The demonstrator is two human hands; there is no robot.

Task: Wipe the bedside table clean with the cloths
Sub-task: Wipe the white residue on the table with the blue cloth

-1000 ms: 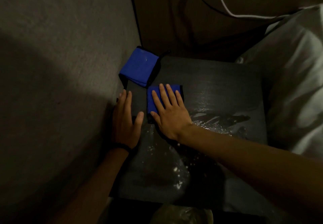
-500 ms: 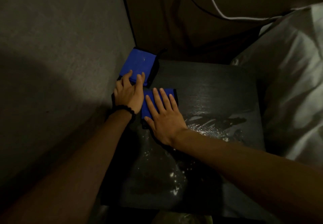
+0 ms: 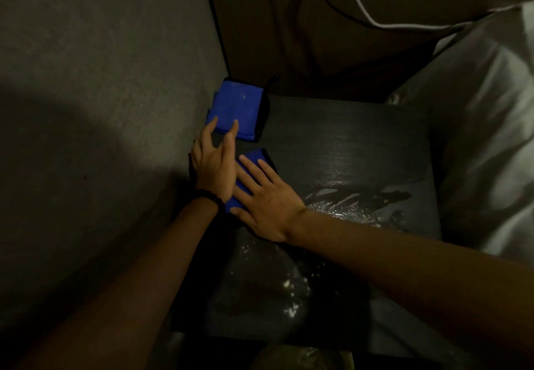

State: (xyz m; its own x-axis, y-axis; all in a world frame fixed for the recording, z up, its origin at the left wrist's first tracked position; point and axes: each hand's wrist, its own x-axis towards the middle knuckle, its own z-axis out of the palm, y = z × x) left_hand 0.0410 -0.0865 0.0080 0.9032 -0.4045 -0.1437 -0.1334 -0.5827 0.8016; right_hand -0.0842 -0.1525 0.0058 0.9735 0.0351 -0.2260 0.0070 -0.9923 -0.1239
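Pressing flat — right hand on cloth

Most of the nearer blue cloth at frame centre lies hidden under the right hand and left hand. The bedside table has its lower edge lost in shadow. Both forearms run off the bottom edge.

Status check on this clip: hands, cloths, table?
Left hand open, fingertips on far cloth. Right hand flat on near cloth. Bedside table wet patches remain.
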